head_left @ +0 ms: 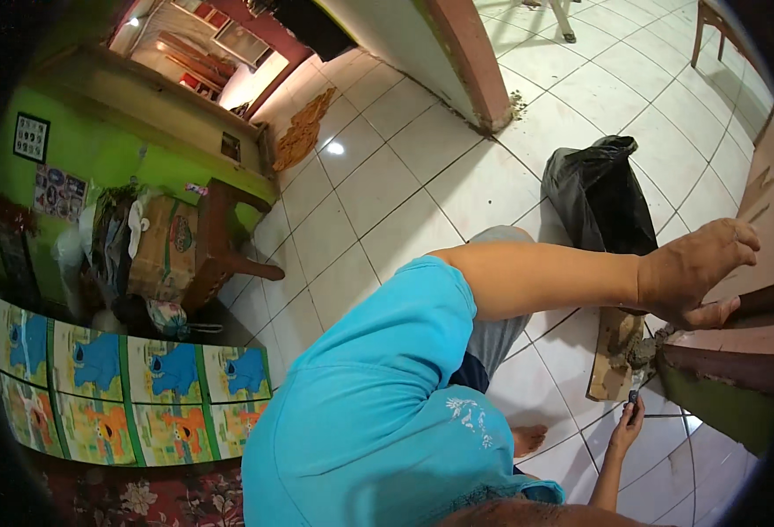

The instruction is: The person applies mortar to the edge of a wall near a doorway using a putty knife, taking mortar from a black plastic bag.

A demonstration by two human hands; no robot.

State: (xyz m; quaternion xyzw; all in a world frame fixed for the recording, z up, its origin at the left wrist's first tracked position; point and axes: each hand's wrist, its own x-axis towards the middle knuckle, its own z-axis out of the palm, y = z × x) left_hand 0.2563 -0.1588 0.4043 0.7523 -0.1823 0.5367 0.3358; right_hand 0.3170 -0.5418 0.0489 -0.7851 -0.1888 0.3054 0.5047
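My left hand point(694, 268), at the end of a blue short-sleeved arm, is at the right over the edge of a pink and green wall point(721, 386), fingers apart and slightly bent, holding nothing visible. Lower down, my right hand point(626, 422) grips a small tool with a black handle point(633, 398); its pale tip is at a lump of grey mortar point(642, 350). The mortar sits by the wall on a stained brown board point(608, 373) lying on the tiles. A bare foot point(528, 439) shows below grey-clad legs.
A black plastic bag point(598, 189) stands above the board. At left are a wooden chair point(220, 246) with cardboard, and a cartoon-print panel point(172, 391). A wall corner point(492, 114), a brown pile point(303, 127) and chair legs point(699, 44) are farther off.
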